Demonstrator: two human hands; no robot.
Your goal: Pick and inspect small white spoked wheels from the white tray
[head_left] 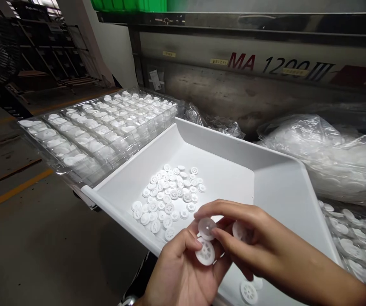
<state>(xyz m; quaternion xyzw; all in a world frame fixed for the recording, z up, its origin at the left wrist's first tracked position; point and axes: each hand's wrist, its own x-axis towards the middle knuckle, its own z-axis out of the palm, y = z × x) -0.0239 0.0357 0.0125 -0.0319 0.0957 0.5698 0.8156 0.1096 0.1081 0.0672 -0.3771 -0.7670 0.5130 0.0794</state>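
My left hand (pixel 178 272) holds a small white plastic wheel (pixel 205 253) between thumb and fingers, low in the middle of the view. My right hand (pixel 256 244) pinches a second white wheel (pixel 207 228) just above it, and another wheel (pixel 239 231) shows behind its fingers. Both hands hover over the near edge of a white tray (pixel 266 182). A pile of several white wheels (pixel 168 195) lies on the tray floor just beyond my hands. One loose wheel (pixel 248 292) lies below my right hand.
A clear blister tray (pixel 103 123) filled with white parts stands at the left. Plastic bags (pixel 326 157) of white parts lie at the right, with more clear trays (pixel 358 242) below them. A grey machine (pixel 266 63) rises behind. Concrete floor with a yellow line (pixel 13 191) lies at the left.
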